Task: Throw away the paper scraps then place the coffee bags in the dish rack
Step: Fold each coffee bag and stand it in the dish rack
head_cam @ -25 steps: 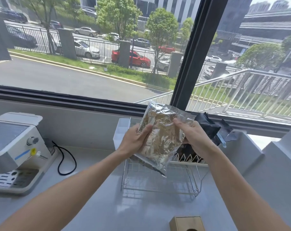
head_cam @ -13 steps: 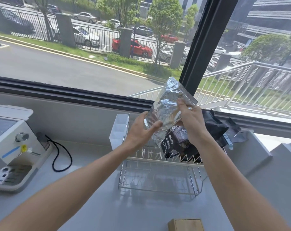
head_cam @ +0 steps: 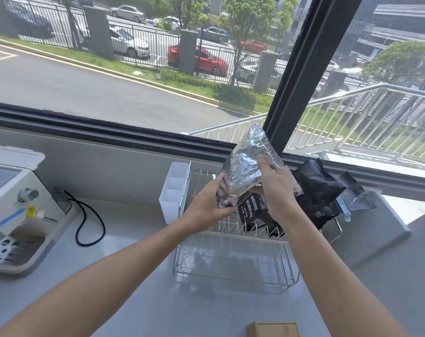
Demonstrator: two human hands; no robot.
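A crinkled silver foil coffee bag (head_cam: 247, 164) stands nearly upright over the back of the wire dish rack (head_cam: 233, 242). My left hand (head_cam: 211, 203) grips its lower left corner. My right hand (head_cam: 275, 188) holds its right side, thumb across the foil. Black coffee bags (head_cam: 316, 190) lean in the rack's back right slots, one with white lettering (head_cam: 251, 210) just below the silver bag. No paper scraps show in view.
A white divided cutlery holder (head_cam: 175, 190) hangs on the rack's left side. A white coffee machine (head_cam: 14, 205) with a black cord (head_cam: 90, 220) sits at the left. A brown cardboard box (head_cam: 273, 329) lies at the counter's near edge. A window runs behind.
The silver bag went from flat-on and tilted before the rack to raised, turned edge-up and carried back toward the black bags. Both hands moved with it.
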